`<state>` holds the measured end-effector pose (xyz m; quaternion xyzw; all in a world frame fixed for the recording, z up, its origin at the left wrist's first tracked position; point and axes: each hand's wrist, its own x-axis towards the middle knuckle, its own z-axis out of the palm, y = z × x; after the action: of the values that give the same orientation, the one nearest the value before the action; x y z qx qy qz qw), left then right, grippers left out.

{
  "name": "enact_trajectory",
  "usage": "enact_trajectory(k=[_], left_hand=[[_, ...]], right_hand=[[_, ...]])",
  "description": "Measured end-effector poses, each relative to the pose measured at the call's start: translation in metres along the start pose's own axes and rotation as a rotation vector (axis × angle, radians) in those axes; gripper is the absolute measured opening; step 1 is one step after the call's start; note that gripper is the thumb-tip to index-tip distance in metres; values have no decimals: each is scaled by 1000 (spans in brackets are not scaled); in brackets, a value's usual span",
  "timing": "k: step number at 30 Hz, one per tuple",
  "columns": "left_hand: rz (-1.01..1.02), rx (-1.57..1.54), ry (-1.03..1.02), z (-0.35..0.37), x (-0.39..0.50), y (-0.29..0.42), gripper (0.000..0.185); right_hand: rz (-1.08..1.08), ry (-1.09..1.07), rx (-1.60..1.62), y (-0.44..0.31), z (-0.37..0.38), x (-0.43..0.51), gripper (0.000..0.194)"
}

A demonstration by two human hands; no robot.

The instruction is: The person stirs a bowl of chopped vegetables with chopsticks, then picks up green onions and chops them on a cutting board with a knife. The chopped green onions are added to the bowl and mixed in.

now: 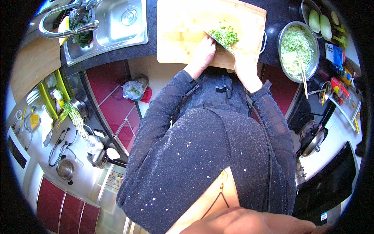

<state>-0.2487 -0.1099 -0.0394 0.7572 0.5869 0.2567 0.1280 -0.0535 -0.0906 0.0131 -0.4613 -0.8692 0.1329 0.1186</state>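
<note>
A wooden cutting board (181, 48) lies on the dark counter in front of me. A small heap of chopped green onion (225, 36) is near its right half. A knife (219, 43) stands edge-down along the heap's near left side, its blade slanting from upper left to lower right. My right hand (247, 65) is closed at the knife's lower right end, its handle hidden in the hand. My left hand (206, 51) touches the blade near its upper left end, the fingers bent; their tips are partly hidden.
Right of the board stands a metal bowl (315, 63) of chopped pale-green vegetable, with chopsticks (304, 79) in it. Beyond it, a smaller bowl (304, 11) holds peeled vegetables. A steel sink (143, 32) with a faucet (43, 26) lies to the left.
</note>
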Motion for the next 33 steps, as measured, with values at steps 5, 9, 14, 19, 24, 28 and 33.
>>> enact_trajectory(k=[5,9,14,19,24,28,33], left_hand=[[-32,40,-111,-6,-1,-1,26],[-89,21,-133,-9,0,1,23],[-55,0,26,-2,1,-1,14],[-34,-1,-19,-5,-2,-1,17],[-96,-54,-16,-10,-2,1,19],[-62,-16,-1,-6,-2,2,19],[-68,-9,-33,-9,-3,2,19]], right_hand=[[186,-266,26,-11,20,18,8],[77,-156,52,-3,5,21,7],[33,-146,24,-4,-9,6,8],[204,-203,101,-14,18,13,7],[138,-218,107,-2,16,22,11],[40,-113,112,-3,5,9,11],[150,-191,37,-15,24,18,11]])
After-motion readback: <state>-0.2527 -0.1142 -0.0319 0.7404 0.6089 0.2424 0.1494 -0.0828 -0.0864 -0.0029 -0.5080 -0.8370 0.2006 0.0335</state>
